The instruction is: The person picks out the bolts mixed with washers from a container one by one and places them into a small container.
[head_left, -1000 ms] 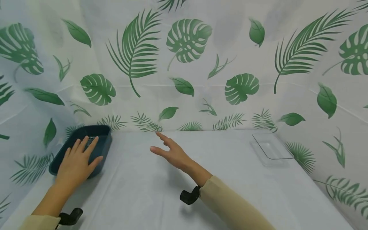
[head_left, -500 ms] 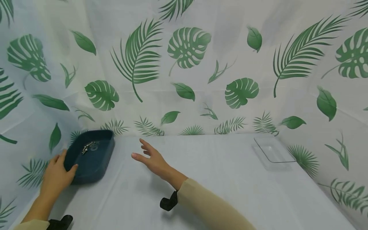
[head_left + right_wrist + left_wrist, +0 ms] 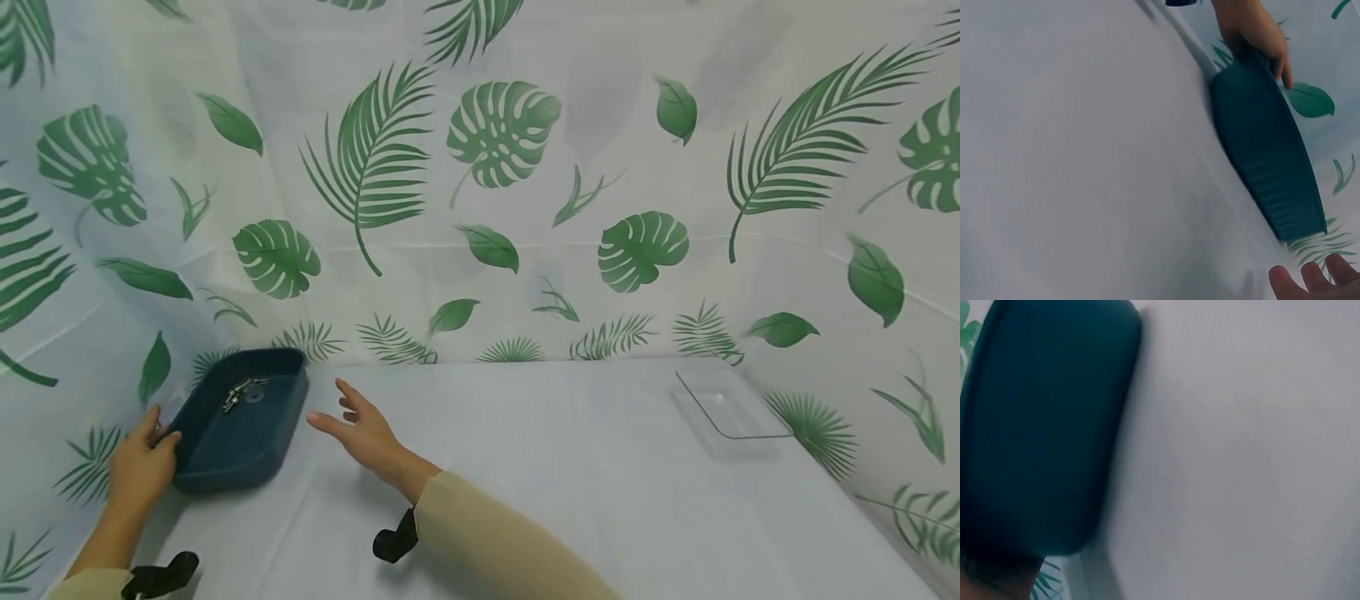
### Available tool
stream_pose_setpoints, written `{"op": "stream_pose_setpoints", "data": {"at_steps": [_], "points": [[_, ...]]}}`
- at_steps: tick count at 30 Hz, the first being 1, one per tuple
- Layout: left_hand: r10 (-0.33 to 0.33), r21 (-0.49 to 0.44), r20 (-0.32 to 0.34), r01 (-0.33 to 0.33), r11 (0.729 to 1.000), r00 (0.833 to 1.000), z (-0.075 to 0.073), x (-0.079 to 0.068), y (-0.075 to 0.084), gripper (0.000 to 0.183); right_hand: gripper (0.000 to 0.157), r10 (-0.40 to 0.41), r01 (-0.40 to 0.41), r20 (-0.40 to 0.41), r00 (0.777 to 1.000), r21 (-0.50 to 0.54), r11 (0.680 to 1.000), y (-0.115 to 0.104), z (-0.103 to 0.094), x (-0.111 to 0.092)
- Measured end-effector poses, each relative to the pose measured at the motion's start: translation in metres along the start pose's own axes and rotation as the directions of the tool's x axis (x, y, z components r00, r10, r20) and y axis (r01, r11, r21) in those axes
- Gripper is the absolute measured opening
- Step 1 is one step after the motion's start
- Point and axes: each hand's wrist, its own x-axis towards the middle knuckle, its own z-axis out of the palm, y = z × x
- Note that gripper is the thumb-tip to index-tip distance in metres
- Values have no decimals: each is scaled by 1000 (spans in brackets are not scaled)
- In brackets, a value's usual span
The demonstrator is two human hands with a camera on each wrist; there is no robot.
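A dark blue rectangular tray (image 3: 225,454) stands at the table's far left, with several small silvery metal pieces (image 3: 236,395) and a pale ring-like piece (image 3: 256,396) inside it. My left hand (image 3: 141,460) grips the tray's left side, thumb at the rim and fingers over the outer wall. The right wrist view also shows this left hand (image 3: 1259,30) on the end of the tray (image 3: 1266,150). My right hand (image 3: 369,437) hovers just right of the tray, apart from it, fingers loosely extended and holding nothing. The tray's outer wall (image 3: 1047,425) fills the left of the left wrist view.
A clear see-through box (image 3: 723,408) stands at the table's far right. White cloth (image 3: 525,483) covers the table. A leaf-printed curtain (image 3: 495,275) rises behind and along both sides, close to the tray's left edge.
My left hand has moved from above the tray's inside to its left side and now grips it. My right hand has travelled left toward the tray.
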Motion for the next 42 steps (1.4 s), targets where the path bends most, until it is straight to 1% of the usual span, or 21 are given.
{"op": "stream_pose_setpoints", "data": {"at_steps": [3, 4, 5, 6, 8, 10, 12, 14, 15, 17, 19, 21, 24, 25, 29, 31, 34, 35, 38, 40, 42], "points": [[-35, -53, 121, 42, 998, 992, -2, 0, -8, 59, 75, 30, -29, -34, 999, 25, 999, 3, 12, 1], [-36, -65, 144, 46, 997, 989, -2, -2, -11, 58, 75, 39, -37, -44, 998, 35, 999, 5, 16, 2], [-29, -78, 147, 41, 996, 989, 0, -3, -14, 58, 75, 50, -47, -51, 997, 44, 998, 7, 21, 2], [-18, -94, 140, 32, 995, 990, 1, -5, -17, 57, 75, 57, -55, -55, 997, 54, 997, 8, 24, 2], [9, -107, 100, 1, 994, 995, 5, -9, -22, 56, 75, 55, -54, -42, 998, 28, 998, 11, 31, 3], [55, -125, 43, -49, 991, 998, 10, -11, -25, 54, 74, 43, -43, -12, 999, -34, 998, 11, 37, 4], [81, -143, -4, -81, 986, 997, 13, -12, -27, 52, 72, 34, -31, 23, 999, -94, 995, 11, 44, 5], [90, -175, -30, -94, 980, 995, 16, -14, -28, 51, 71, 38, -32, 44, 998, -131, 991, 10, 51, 5], [80, -199, -34, -86, 976, 996, 17, -15, -27, 51, 70, 42, -36, 45, 998, -129, 991, 10, 55, 6], [56, -224, -30, -61, 973, 998, 18, -16, -26, 50, 70, 50, -45, 37, 998, -119, 992, 11, 62, 6], [32, -232, -1, -31, 972, 999, 19, -18, -24, 51, 71, 46, -43, 23, 999, -116, 992, 13, 68, 7], [6, -226, 11, -3, 974, 1000, 18, -20, -23, 51, 71, 41, -39, 13, 999, -112, 993, 14, 73, 8], [-9, -215, 15, 12, 977, 1000, 17, -21, -22, 51, 74, 29, -28, 2, 1000, -105, 994, 14, 79, 11], [-12, -228, 12, 14, 974, 1000, 17, -21, -22, 51, 75, 27, -27, -6, 1000, -100, 995, 14, 80, 12], [23, -254, 3, -22, 967, 1000, 17, -18, -21, 52, 78, 6, -10, -49, 999, -71, 997, 11, 82, 16], [43, -268, 22, -35, 963, 999, 18, -18, -21, 52, 80, 9, -13, -76, 997, -46, 999, 10, 82, 15], [63, -266, 30, -52, 963, 998, 22, -19, -22, 52, 82, 23, -24, -106, 994, -9, 1000, 13, 80, 12], [56, -259, 32, -45, 965, 998, 23, -20, -21, 52, 82, 29, -30, -114, 993, -4, 1000, 13, 80, 11], [44, -183, 13, -41, 982, 999, 23, -22, -16, 51, 81, 39, -38, -132, 990, 6, 999, 14, 79, 10], [10, -136, 4, -10, 991, 1000, 22, -23, -12, 50, 81, 41, -40, -142, 989, 11, 999, 15, 79, 10], [-7, -96, -6, 7, 995, 1000, 23, -25, -10, 50, 81, 39, -38, -146, 988, 14, 999, 16, 78, 10]]}}
